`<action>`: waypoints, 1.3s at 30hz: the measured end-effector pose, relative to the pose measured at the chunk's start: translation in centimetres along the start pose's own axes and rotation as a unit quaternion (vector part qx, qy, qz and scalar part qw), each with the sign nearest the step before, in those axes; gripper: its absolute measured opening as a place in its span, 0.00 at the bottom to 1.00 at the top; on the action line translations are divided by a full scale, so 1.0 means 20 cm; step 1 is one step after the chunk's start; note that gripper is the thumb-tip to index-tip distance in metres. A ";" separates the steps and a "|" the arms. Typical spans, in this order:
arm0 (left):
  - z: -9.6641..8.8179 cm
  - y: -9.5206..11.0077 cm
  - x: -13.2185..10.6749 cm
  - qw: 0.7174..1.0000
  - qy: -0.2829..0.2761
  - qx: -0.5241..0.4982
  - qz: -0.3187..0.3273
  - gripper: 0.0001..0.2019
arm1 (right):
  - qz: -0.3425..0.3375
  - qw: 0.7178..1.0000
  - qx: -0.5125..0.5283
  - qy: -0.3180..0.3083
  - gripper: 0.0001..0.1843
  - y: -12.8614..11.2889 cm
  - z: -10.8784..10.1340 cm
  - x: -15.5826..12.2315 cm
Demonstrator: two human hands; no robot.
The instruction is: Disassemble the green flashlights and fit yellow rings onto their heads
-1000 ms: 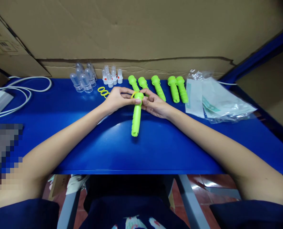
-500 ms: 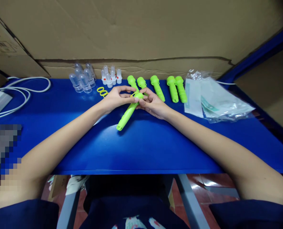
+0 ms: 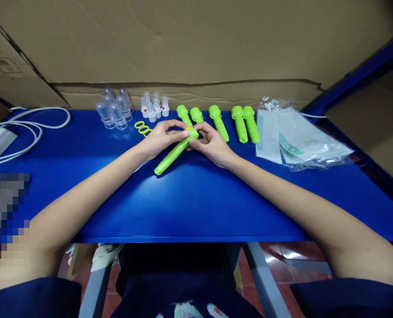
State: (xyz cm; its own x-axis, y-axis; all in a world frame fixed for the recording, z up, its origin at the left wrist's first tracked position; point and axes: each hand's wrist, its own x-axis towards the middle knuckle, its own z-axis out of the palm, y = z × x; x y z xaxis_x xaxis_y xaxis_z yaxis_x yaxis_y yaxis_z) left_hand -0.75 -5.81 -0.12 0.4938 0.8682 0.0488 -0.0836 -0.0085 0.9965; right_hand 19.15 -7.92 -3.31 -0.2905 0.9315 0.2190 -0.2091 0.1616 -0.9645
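Observation:
A lime-green flashlight-shaped tube [image 3: 172,160] is held between both hands above the blue table, its narrow end pointing down to the left. My left hand [image 3: 163,138] pinches the wide head end from the left. From the other side, the fingers of my right hand [image 3: 213,143] close round the same end. A bit of yellow ring shows at the head between my fingertips, partly covered by them. Several yellow rings [image 3: 142,128] lie on the table just left of my left hand. More green tubes [image 3: 218,123] rest in a row behind my right hand.
Several clear plastic caps [image 3: 118,115] and small white-based clear pieces [image 3: 151,113] stand at the back left. Plastic bags with printed sheets [image 3: 302,137] lie at right. A white cable [image 3: 34,126] and a pixelated object [image 3: 4,203] are at left. Cardboard [image 3: 196,44] walls the back.
The held tube has turned, its narrow end swinging a little left and up. The yellow ring, earlier sticking out over the head, now sits closer to it.

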 end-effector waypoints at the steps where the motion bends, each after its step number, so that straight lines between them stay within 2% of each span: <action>1: 0.01 0.00 0.00 1.000 0.000 0.000 -0.001 0.22 | 0.000 1.000 -0.008 0.001 0.37 0.00 0.00 0.00; 4: 0.03 -0.01 -0.01 1.000 0.008 -0.001 0.003 0.21 | 0.001 1.000 -0.023 -0.006 0.38 0.00 0.00 0.00; 7: 0.05 -0.04 -0.01 0.999 0.009 0.001 0.036 0.27 | -0.012 0.999 -0.030 -0.002 0.36 0.01 0.01 0.00; 12: 0.05 -0.07 -0.01 0.997 -0.045 -0.011 0.054 0.36 | -0.031 0.998 -0.037 0.031 0.38 0.01 0.00 0.01; 16: 0.02 -0.06 -0.01 0.997 -0.061 -0.035 0.045 0.35 | -0.025 0.996 -0.066 0.047 0.41 0.01 -0.02 0.02; 19: 0.01 -0.05 0.00 0.995 -0.064 -0.078 0.005 0.33 | -0.026 0.995 -0.080 0.057 0.41 0.01 -0.02 0.02; 25: 0.01 -0.05 0.01 0.989 -0.033 -0.139 -0.046 0.29 | -0.029 0.995 -0.083 0.049 0.37 0.03 -0.02 0.02; 30: 0.00 -0.05 0.01 0.987 -0.011 -0.150 -0.055 0.28 | -0.053 0.994 -0.089 0.024 0.39 0.03 -0.05 0.05; 39: 0.02 -0.05 0.01 0.993 -0.020 -0.113 -0.036 0.27 | -0.081 0.991 -0.103 0.017 0.39 0.02 -0.04 0.04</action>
State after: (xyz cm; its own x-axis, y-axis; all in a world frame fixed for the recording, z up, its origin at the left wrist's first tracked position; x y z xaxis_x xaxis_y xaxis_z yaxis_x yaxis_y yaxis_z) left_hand -0.24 -5.71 -1.00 0.5398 0.8416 -0.0155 -0.2366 0.1694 0.9567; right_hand 19.60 -6.92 -3.63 -0.2371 0.8978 0.3712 -0.0550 0.3690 -0.9278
